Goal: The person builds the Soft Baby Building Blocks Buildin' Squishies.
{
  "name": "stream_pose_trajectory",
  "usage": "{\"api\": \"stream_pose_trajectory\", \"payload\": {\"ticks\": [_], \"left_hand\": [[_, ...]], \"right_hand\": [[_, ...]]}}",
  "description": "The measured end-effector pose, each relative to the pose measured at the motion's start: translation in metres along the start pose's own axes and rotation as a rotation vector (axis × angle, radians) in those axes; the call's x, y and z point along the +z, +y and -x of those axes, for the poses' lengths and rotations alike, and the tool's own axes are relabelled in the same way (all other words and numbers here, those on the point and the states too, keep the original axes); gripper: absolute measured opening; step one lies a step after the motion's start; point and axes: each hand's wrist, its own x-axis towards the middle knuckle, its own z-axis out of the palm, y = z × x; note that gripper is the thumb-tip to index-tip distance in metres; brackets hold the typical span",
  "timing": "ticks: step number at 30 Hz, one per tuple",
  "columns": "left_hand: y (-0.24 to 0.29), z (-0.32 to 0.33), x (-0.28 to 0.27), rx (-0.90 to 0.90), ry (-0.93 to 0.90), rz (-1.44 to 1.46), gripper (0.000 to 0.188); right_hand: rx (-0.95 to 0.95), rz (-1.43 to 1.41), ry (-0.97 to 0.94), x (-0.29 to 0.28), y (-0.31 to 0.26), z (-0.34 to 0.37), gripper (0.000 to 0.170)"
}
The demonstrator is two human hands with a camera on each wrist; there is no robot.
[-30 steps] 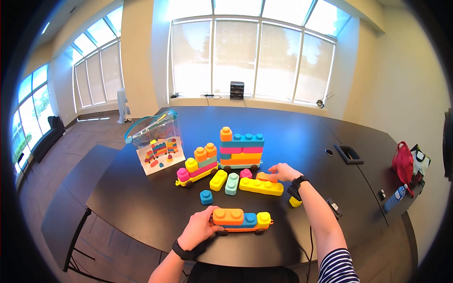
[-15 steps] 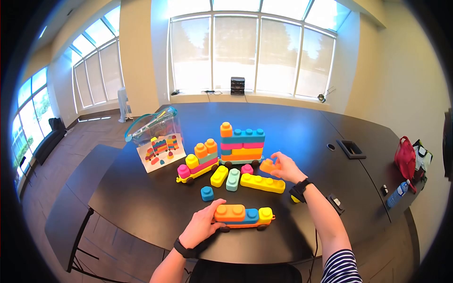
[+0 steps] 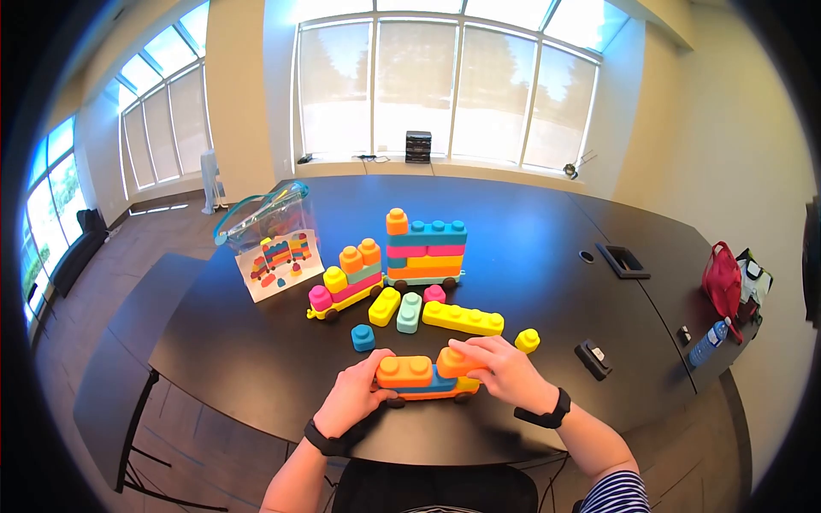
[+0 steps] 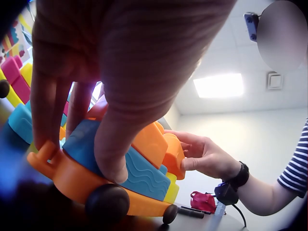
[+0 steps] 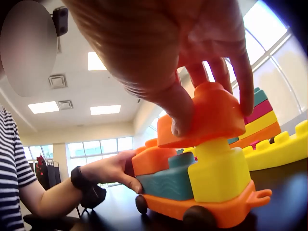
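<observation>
My left hand [image 3: 352, 395] grips the rear of a toy train car, thumb on its near side. The car has an orange wheeled base [image 5: 168, 203], a blue block [image 5: 168, 184], a yellow block [image 5: 220, 174] at the front and an orange block [image 3: 404, 369] on top at the left. Between thumb and fingers, my right hand [image 3: 511, 376] pinches another orange block [image 5: 211, 118]. That block sits right over the yellow stud, and the studs of the blue and yellow blocks show below it in the right wrist view.
Beyond the hands stand a taller block car [image 3: 426, 263] and a lower one [image 3: 346, 295]. Loose blocks lie between: a long yellow block [image 3: 462, 319], a mint block [image 3: 409, 313], a blue cube [image 3: 363, 338] and others. A picture card [image 3: 278, 265] leans on a clear bag.
My right hand has picked up the orange block from beside the long yellow one and brought it toward me, over the car's front end. My left hand keeps its grip on the car.
</observation>
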Motion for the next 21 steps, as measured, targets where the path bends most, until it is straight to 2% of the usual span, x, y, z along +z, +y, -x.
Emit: {"api": "stream_pose_trajectory", "payload": {"ticks": [12, 15, 21], "left_hand": [[0.001, -0.001, -0.001, 0.019, 0.010, 0.023, 0.067], [0.000, 0.000, -0.001, 0.016, 0.005, 0.023, 0.068], [-0.002, 0.000, 0.001, 0.023, 0.016, 0.011, 0.068]], "right_hand": [[-0.089, 0.236, 0.053, 0.022, -0.006, 0.004, 0.064], [-0.083, 0.212, 0.022, 0.025, -0.005, 0.006, 0.065], [-0.075, 0.168, 0.085, 0.037, -0.005, 0.013, 0.072]]}}
